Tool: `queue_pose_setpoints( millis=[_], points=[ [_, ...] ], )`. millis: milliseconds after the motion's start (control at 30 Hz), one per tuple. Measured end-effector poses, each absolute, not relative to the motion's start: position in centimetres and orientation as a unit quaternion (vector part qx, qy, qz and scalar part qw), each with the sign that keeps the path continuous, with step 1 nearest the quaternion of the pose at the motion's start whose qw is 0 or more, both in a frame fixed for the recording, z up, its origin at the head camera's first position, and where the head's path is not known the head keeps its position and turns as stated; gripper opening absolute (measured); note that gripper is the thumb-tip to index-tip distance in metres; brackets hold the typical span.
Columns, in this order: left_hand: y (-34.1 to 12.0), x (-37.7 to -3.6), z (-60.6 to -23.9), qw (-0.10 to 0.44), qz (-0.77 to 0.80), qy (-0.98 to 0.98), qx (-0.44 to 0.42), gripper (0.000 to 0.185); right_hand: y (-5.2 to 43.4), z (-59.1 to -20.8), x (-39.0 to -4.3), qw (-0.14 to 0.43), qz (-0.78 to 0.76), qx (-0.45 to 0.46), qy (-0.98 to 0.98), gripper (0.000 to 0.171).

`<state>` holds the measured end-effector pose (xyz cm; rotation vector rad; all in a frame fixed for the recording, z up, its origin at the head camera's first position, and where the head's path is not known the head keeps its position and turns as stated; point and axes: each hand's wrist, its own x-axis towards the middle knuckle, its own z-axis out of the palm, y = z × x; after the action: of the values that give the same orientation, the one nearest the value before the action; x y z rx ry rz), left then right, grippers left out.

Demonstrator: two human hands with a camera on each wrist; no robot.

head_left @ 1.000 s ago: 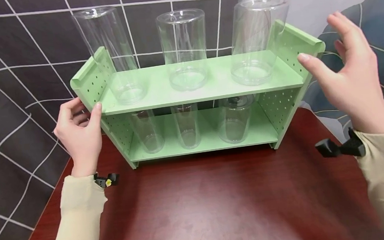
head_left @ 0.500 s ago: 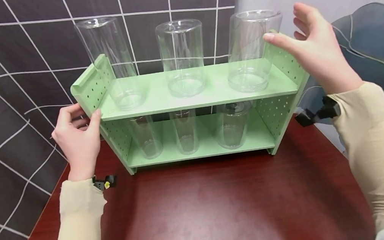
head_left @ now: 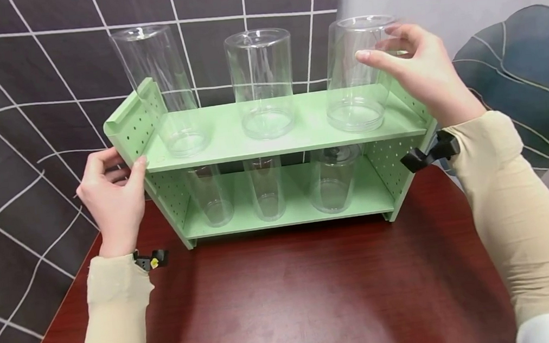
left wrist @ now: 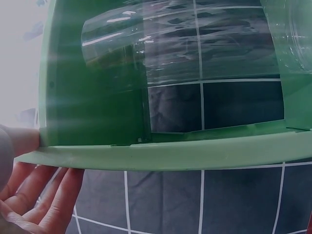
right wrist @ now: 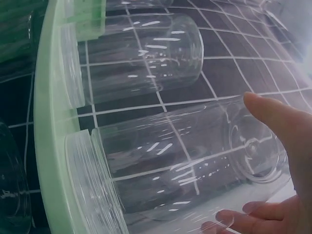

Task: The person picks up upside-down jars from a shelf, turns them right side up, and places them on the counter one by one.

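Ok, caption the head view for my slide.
Left hand grips the green rack; right hand curves round the rightmost jar on its top shelf.

A glossy, dark red table (head_left: 285,290) is carrying a two-tiered green rack (head_left: 128,124); it is spreading out in front of the rack and is showing past both of its ends. The rack's upper shelf (head_left: 222,119) is bearing three clear containers: a left jar (head_left: 164,88) is standing near the rack's left end, a middle jar (head_left: 261,85) about midway along the rack, and a right jar (head_left: 351,86) toward the rack's right end. The rack's lower shelf (head_left: 298,207) is bearing three more: a left tube (head_left: 211,196) is standing toward the rack's left end, a middle tube (head_left: 266,191) near the rack's middle, and a wide vessel (head_left: 335,185) toward the rack's right end.
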<state>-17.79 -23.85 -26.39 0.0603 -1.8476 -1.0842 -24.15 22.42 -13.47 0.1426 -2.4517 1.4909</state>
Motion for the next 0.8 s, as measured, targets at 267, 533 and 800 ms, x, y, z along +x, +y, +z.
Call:
queue_pose_setpoints(
  millis=[267,533,800],
  points=[
    [-23.8,-17.7,-26.5,0.477,-0.444,-0.758,0.029,0.028,22.3,-13.7,-23.9,0.156,0.553,0.057,-0.816,0.076],
    [-23.8,-17.8,-26.4,0.479,-0.444,-0.757,0.028,0.028,22.6,-13.0,-22.3,0.199,0.591,0.059,-0.780,0.060],
    [-23.8,-17.7,-26.3,0.479,-0.432,-0.764,0.025,0.029,23.0,-13.3,-20.0,0.221,0.633,0.102,-0.735,0.041]
  ],
)
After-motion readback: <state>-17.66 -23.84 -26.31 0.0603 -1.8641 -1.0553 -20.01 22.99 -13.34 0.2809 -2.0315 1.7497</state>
